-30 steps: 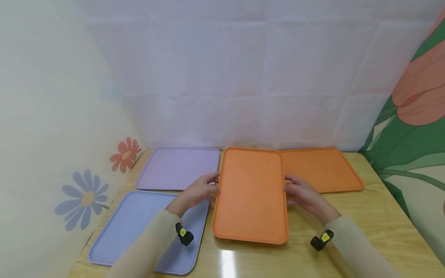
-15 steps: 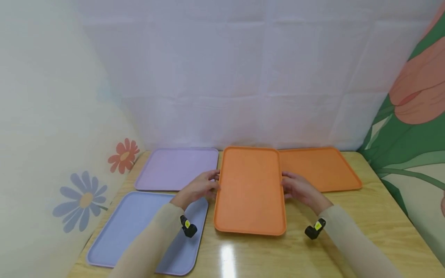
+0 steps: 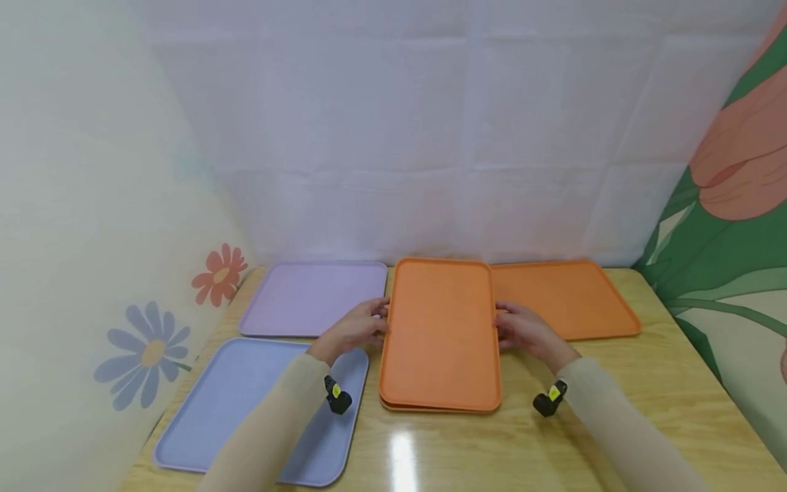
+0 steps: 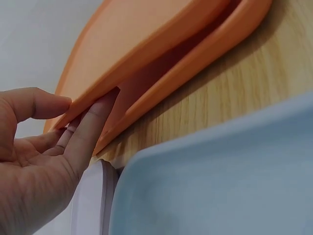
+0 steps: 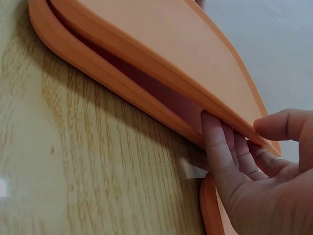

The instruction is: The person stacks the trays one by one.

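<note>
An orange tray [image 3: 439,335] is held by its long sides between my two hands, in the middle of the head view. Right beneath it a second orange tray [image 4: 200,61] lies on the table; a gap between the two is wider toward my fingers and narrows toward the near end. My left hand [image 3: 353,328] pinches the upper tray's left rim, thumb on top and fingers underneath. On the opposite rim, my right hand [image 3: 531,331] has the same pinch. Most of the lower tray is covered by the upper one.
At the back left lies a purple tray [image 3: 320,294]. A blue tray [image 3: 246,389] is in front of it, partly under my left forearm. Another orange tray [image 3: 565,301] lies back right on the wooden table [image 3: 645,396]. A white cloth [image 3: 393,137] hangs behind.
The held tray has come down and slightly away from me; its near edge is now close above the lower tray, whose rim shows. Both hands keep their grip.
</note>
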The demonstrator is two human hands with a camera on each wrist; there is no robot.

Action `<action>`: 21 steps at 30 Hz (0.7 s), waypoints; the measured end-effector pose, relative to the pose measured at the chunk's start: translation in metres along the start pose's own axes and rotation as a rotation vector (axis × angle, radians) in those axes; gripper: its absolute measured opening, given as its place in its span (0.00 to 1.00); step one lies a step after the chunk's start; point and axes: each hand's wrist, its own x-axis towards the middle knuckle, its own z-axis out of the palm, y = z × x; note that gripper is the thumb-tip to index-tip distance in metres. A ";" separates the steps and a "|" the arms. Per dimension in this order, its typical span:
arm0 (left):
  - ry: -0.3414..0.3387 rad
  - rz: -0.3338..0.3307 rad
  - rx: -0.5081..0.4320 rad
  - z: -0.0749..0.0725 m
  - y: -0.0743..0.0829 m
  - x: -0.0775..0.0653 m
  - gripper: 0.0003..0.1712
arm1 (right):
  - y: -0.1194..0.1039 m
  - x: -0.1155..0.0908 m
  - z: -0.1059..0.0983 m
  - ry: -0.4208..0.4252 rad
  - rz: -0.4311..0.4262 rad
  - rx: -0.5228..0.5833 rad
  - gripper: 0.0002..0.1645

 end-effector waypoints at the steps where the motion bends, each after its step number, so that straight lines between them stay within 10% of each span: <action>1: 0.001 -0.002 0.001 0.000 0.000 0.000 0.47 | 0.000 0.001 0.000 0.004 0.000 -0.004 0.41; 10: 0.023 -0.003 0.082 0.005 0.000 0.003 0.47 | -0.002 0.005 0.007 0.074 0.013 -0.173 0.40; 21: 0.121 0.024 0.456 0.016 0.005 0.001 0.38 | -0.006 0.004 0.019 0.185 -0.055 -0.492 0.26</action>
